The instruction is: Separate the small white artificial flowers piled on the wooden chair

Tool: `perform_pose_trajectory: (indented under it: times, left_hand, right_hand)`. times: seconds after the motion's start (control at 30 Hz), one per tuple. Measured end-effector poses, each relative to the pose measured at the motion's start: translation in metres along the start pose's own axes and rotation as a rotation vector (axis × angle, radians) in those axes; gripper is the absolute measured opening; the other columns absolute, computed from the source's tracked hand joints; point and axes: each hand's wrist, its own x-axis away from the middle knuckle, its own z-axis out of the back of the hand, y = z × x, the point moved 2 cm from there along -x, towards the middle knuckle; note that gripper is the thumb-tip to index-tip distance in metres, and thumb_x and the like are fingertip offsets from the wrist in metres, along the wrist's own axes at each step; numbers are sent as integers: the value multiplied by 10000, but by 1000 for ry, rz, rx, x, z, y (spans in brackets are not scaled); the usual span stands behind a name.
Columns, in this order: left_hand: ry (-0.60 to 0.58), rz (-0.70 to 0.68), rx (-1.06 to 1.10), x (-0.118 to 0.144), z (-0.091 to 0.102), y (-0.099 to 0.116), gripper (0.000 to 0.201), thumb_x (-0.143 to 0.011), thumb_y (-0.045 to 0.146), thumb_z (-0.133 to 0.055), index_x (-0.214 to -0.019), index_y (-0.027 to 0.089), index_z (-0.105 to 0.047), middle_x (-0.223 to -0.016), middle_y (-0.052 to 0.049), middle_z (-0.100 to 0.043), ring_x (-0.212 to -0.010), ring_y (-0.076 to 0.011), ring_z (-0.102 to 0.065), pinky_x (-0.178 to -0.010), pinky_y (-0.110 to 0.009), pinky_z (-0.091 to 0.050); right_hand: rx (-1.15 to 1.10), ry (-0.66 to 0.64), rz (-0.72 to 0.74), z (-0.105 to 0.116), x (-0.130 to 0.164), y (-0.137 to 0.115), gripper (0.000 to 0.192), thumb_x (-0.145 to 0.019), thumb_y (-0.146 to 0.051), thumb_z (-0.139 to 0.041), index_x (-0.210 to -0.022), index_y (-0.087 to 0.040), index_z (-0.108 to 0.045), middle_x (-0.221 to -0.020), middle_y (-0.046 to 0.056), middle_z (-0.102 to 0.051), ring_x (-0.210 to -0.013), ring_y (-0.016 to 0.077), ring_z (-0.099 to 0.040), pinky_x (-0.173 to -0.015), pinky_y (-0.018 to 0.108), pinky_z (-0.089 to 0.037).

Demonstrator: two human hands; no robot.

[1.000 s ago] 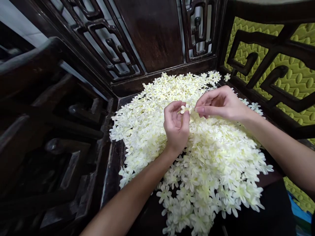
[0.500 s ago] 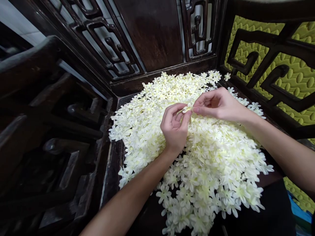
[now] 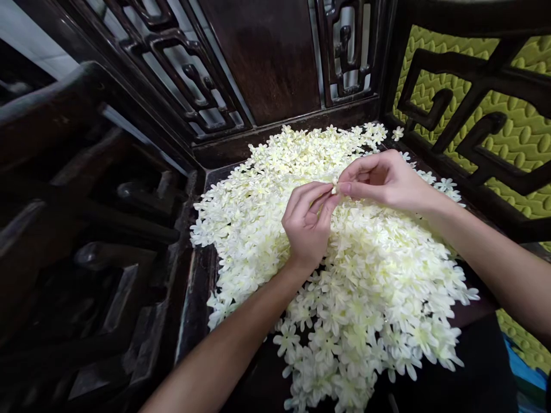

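A small white artificial flower [image 3: 334, 182] is pinched between the fingertips of both hands. My left hand [image 3: 307, 223] is closed, its thumb and forefinger on the flower's left side. From the right, my right hand [image 3: 390, 182] pinches it too, thumb against forefinger; the fingertips nearly meet and hide part of the petals. Below and around both hands spreads a thick heap of loose white-yellow artificial flowers [image 3: 258, 229], with petals open. Its near part [image 3: 348, 350] lies over dark cloth close to me.
The heap lies on a dark wooden seat [image 3: 200, 281] with a carved back [image 3: 271, 57] behind it. Carved armrests stand at the left [image 3: 129, 252] and right [image 3: 469, 74]. Behind the right one shows yellow-green quilted fabric [image 3: 516, 132]. Something blue [image 3: 523, 367] lies at lower right.
The held flower has turned from facing up with petals spread to a narrower side view. My left fingertips have shifted slightly right, closer to my right ones. The heap looks unchanged.
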Motion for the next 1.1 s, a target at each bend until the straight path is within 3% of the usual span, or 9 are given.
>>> perform_pose_trajectory:
  times: [0.17, 0.27, 0.47, 0.8, 1.1]
  left_hand:
    - [-33, -19, -3, 1, 1, -1, 252, -858, 144, -697, -1100, 212, -719, -1186, -52, -702, -1140, -177, -681, -974, -359, -621]
    - [-54, 8, 34, 2, 0, -3, 301, -868, 131, -682, -1154, 223, -711, -1273, -61, -697, -1194, -197, -672, -1019, -396, -601]
    - [-40, -68, -46, 0, 1, 0, 318, -855, 108, -690, -1144, 235, -728, -1176, -33, -747, -1099, -168, -712, -980, -372, -614]
    - [-29, -94, -82, -2, 2, 0, 322, -830, 101, -717, -1120, 239, -739, -1135, -30, -752, -1062, -157, -715, -923, -330, -625]
    - [-29, -77, -85, -2, 1, 1, 293, -824, 110, -727, -1087, 236, -749, -1118, -36, -751, -1031, -148, -720, -841, -285, -635]
  right_hand:
    - [20, -44, -18, -2, 0, 2, 208, -825, -328, -794, -919, -144, -769, -758, 58, -709, -552, 97, -543, -428, 227, -352]
    - [40, -42, -21, -2, 0, 3, 195, -821, -310, -797, -915, -141, -776, -717, 48, -696, -515, 86, -496, -409, 228, -322]
    - [56, -33, -36, -1, 0, 1, 214, -830, -308, -788, -950, -130, -785, -660, 31, -668, -481, 73, -438, -389, 227, -278]
    - [41, -13, -41, -1, 1, 0, 178, -823, -252, -785, -942, -120, -788, -785, 81, -745, -622, 130, -616, -499, 236, -442]
    - [73, -6, -29, 1, 1, -2, 126, -845, -195, -735, -909, -96, -776, -805, 94, -755, -678, 157, -678, -578, 254, -522]
